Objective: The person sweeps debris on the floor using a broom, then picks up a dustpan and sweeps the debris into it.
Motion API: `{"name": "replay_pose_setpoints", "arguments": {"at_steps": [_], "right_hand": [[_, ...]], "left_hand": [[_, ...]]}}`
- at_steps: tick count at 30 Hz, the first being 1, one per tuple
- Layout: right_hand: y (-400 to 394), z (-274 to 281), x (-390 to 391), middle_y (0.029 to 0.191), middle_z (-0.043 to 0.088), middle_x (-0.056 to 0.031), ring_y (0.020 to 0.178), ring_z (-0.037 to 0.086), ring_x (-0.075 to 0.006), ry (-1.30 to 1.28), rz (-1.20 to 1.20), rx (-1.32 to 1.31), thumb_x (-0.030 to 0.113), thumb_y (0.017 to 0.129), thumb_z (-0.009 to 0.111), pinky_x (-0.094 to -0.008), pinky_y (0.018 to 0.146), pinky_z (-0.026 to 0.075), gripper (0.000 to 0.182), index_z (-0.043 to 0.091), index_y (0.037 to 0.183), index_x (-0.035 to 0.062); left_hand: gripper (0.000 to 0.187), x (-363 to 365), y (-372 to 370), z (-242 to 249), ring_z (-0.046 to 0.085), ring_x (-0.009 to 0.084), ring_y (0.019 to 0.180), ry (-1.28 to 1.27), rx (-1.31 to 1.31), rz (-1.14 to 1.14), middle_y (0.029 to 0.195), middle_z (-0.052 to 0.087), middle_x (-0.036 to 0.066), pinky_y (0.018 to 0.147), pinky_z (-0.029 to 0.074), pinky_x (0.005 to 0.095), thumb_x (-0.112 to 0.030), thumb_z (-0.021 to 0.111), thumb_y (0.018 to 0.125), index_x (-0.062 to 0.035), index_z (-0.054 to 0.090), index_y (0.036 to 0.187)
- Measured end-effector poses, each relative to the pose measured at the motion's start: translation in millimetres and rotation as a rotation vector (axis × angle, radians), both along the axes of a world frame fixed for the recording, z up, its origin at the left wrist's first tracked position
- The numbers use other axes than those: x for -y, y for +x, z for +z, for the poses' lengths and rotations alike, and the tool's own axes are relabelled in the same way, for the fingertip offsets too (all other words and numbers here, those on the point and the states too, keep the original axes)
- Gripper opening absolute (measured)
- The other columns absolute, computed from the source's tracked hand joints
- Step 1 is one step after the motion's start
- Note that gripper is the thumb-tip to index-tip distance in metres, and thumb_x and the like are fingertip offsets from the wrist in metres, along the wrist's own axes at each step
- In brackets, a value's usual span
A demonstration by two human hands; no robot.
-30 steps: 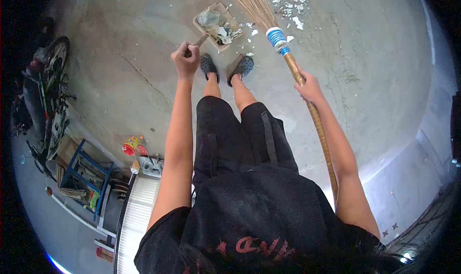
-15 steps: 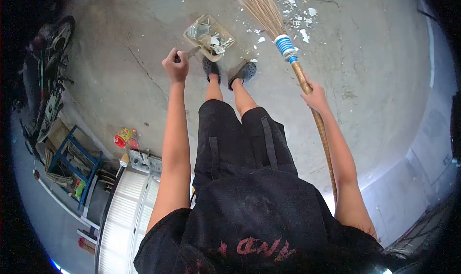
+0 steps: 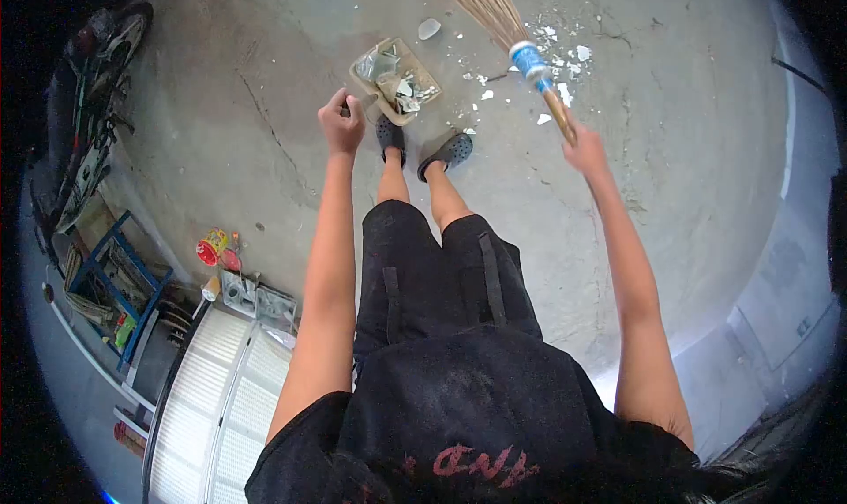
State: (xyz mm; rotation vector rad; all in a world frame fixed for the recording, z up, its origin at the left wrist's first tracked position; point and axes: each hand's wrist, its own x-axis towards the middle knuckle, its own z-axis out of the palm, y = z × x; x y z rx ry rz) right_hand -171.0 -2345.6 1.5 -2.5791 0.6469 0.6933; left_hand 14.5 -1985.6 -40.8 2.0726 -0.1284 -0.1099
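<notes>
My left hand (image 3: 341, 124) is closed round the handle of a beige dustpan (image 3: 430, 73), which holds broken pale pieces and a clear crumpled item. In my right hand (image 3: 584, 149) is the wooden handle of a stick broom (image 3: 494, 11), with blue and white wrapping below its bristles. The bristles reach the top edge of the view, right of the dustpan. White fragments (image 3: 583, 53) lie scattered on the floor beside and below the broom. A rounded pale piece (image 3: 429, 29) lies between dustpan and bristles.
Dark clogs (image 3: 455, 150) are on my feet, just below the dustpan. A motorcycle (image 3: 79, 116) stands at the far left. Below it are a blue frame (image 3: 126, 303), a red and yellow container (image 3: 212, 247) and a white ribbed panel (image 3: 198, 385). A wall curves along the right.
The dustpan has shifted slightly right and down in view. My right hand is higher and farther along the broom handle. The rounded pale piece now shows beside the bristles.
</notes>
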Motion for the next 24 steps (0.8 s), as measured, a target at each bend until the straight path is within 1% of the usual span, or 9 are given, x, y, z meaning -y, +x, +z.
{"name": "replay_pose_setpoints", "arguments": {"at_steps": [2,5,7,9,11,13,15,17,24], "right_hand": [[30,-33,15,0.079,0.058,-0.0214,0.077,0.057,-0.0365,-0.046,0.057,0.048,0.005,0.065,0.054,-0.0453,0.067,0.047,0.072,0.029,0.129,0.0254],[74,-74,16,0.081,0.059,-0.021,0.078,0.058,-0.0357,-0.113,0.079,-0.041,0.004,0.063,0.055,-0.0433,0.068,0.047,0.07,0.033,0.127,0.0229],[81,-78,7,0.083,0.059,-0.0208,0.078,0.059,-0.0351,-0.134,0.073,-0.107,0.005,0.062,0.055,-0.042,0.069,0.048,0.069,0.036,0.126,0.0212],[71,-71,-5,0.082,0.06,-0.0188,0.079,0.06,-0.031,0.239,-0.119,-0.079,0.007,0.06,0.058,-0.0392,0.07,0.048,0.063,0.043,0.121,0.0158],[28,-80,-13,0.075,0.061,-0.0136,0.068,0.06,-0.0243,0.338,-0.207,-0.132,0.012,0.058,0.065,-0.0356,0.062,0.048,0.061,0.048,0.117,0.0094],[-43,-98,-24,0.067,0.058,-0.0087,0.052,0.056,-0.0186,0.211,0.039,0.275,0.011,0.06,0.064,-0.0314,0.048,0.046,0.06,0.047,0.117,0.0059],[-51,-36,-53,0.063,0.054,-0.0076,0.043,0.051,-0.0146,0.439,-0.308,-0.31,0.01,0.062,0.064,-0.028,0.04,0.043,0.059,0.045,0.118,0.0045],[-84,-17,-72,0.063,0.054,-0.0072,0.043,0.05,-0.0128,0.55,-0.297,-0.36,0.009,0.065,0.063,-0.0273,0.04,0.042,0.059,0.043,0.12,0.0072],[-128,63,-122,0.068,0.055,-0.0055,0.044,0.047,-0.01,0.854,-0.693,-0.508,0.006,0.065,0.058,-0.0255,0.042,0.043,0.072,0.032,0.131,0.0198]], "left_hand": [[0.025,3,0,-1,0.03,0.005,0.049,-0.035,-0.04,0.009,0.051,0.031,-0.001,0.042,0.025,0.0222,-0.017,0.045,0.08,-0.0015,0.039,0.061],[0.019,6,-1,4,0.033,0.0065,0.043,-0.034,-0.016,0.015,0.047,0.029,0.007,0.039,0.028,0.0253,-0.012,0.045,0.075,0.0014,0.044,0.062],[0.025,5,-3,3,0.032,0.0047,0.051,-0.067,-0.007,0.012,0.052,0.033,-0.002,0.043,0.026,0.022,-0.017,0.045,0.08,-0.0019,0.038,0.061],[0.025,3,-3,4,0.032,0.005,0.05,-0.074,-0.025,0.012,0.052,0.034,-0.003,0.043,0.026,0.0218,-0.017,0.045,0.08,-0.0025,0.039,0.06],[0.025,-1,-4,2,0.033,0.0053,0.05,-0.093,-0.045,0.015,0.052,0.034,-0.003,0.044,0.027,0.0217,-0.018,0.045,0.08,-0.0031,0.039,0.06],[0.026,-4,-3,-4,0.033,0.0062,0.05,-0.123,-0.079,0.024,0.053,0.035,-0.002,0.045,0.027,0.0213,-0.018,0.045,0.08,-0.0033,0.039,0.059],[0.024,-1,-2,-4,0.032,0.0057,0.048,-0.169,-0.057,0.035,0.051,0.033,-0.001,0.043,0.027,0.0221,-0.015,0.044,0.078,-0.0017,0.039,0.059],[0.022,-2,-5,-3,0.032,0.0051,0.046,-0.203,-0.037,0.053,0.048,0.031,0.001,0.041,0.027,0.0228,-0.013,0.044,0.077,-0.0001,0.039,0.059],[0.018,-10,-11,-5,0.041,0.0066,0.053,-0.418,-0.22,0.077,0.055,0.044,0.001,0.049,0.034,0.0215,-0.007,0.039,0.078,0.0002,0.044,0.062]]}}
